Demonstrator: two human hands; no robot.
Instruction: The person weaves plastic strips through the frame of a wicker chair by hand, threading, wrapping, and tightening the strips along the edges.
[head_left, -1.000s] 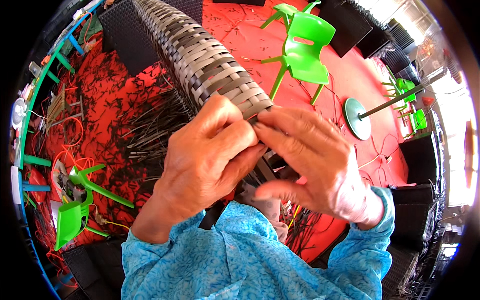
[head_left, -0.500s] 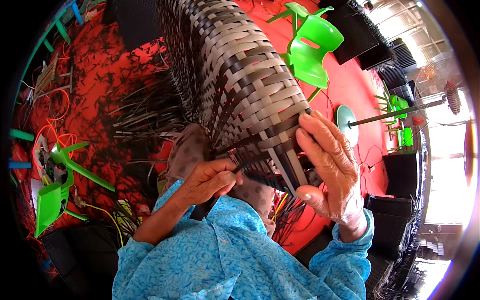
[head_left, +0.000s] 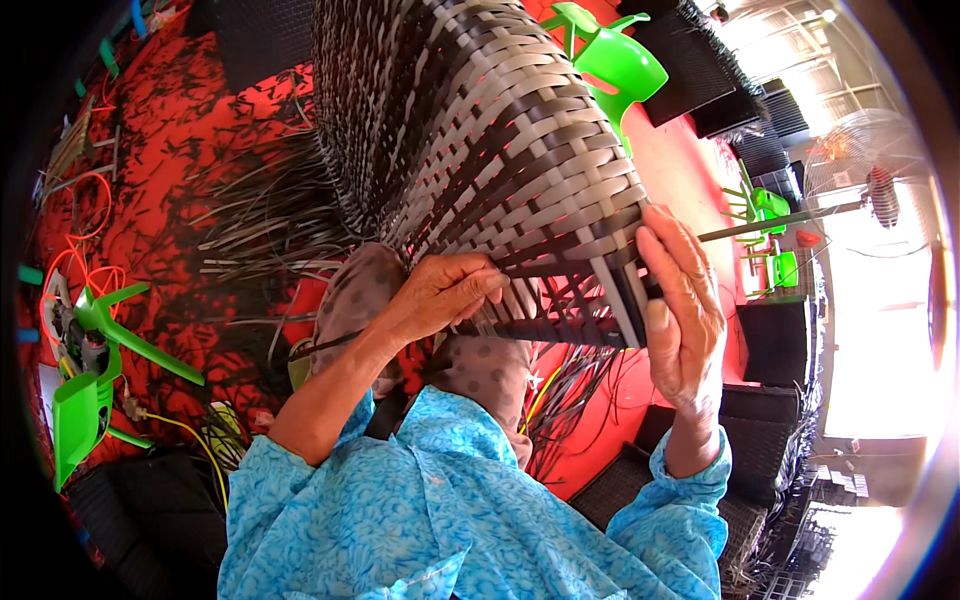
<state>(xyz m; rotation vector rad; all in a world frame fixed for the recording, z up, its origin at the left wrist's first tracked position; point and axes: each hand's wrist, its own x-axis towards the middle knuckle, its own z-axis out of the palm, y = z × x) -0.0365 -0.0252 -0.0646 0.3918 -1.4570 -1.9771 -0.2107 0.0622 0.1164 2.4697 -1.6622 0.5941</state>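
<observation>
A large woven piece (head_left: 575, 150) of grey, brown and black flat strips stands tilted in front of me, its near lower end between my knees. My right hand (head_left: 683, 310) grips its near right corner, fingers along the outer side and thumb on the near edge. Loosely crossed dark strips with gaps show near that corner. My left hand (head_left: 450, 290) is closed in a pinch at the lower edge of the weave, on what looks like a dark strip (head_left: 325, 345), whose tail shows behind my forearm. The pinching fingertips are partly hidden.
Loose strips (head_left: 270, 220) and dark scraps litter the red floor at left. A green chair (head_left: 620, 65) stands beyond the weave; another green chair (head_left: 80, 415) lies tipped at left near orange cord. Black woven furniture (head_left: 770, 345) and a standing fan (head_left: 880, 195) are at right.
The near corner of the woven piece has swung right, with my right hand on it. My left hand has moved up and slightly right, toward the weave, and the dark strip's tail now shows behind my forearm.
</observation>
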